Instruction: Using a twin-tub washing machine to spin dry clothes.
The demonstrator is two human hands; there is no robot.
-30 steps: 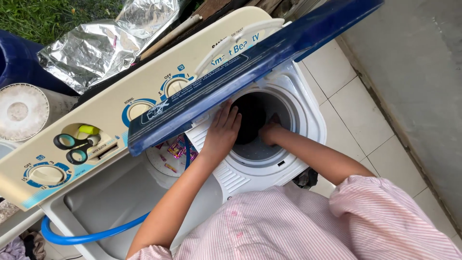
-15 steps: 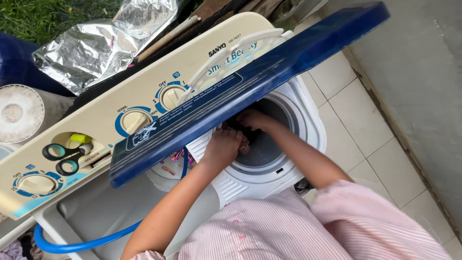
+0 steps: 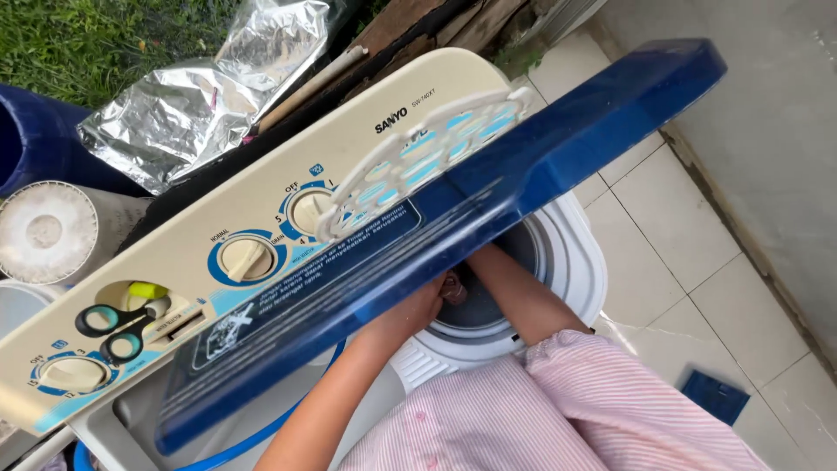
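Dark, reddish wad of cloth at the near-left rim of the round spin tub, with both hands meeting on it. The left hand comes in from the left of the tub and appears closed on the cloth, though the blue lid, tilted low over the tub, covers most of its fingers. The right hand is hidden under that lid; only the right forearm shows, crossing the tub mouth toward the cloth, so its hold cannot be told. Judged from this view, the lift goes best with the cloth gathered in both hands and brought straight up through the tub mouth, clear of the lid's lower edge, with no loose end trailing over the rim. A white perforated cover rests against the lid behind the tub. Left of the tub lie the cream control panel, its dials, and a pair of scissors. A blue hose curls in the wash basin.
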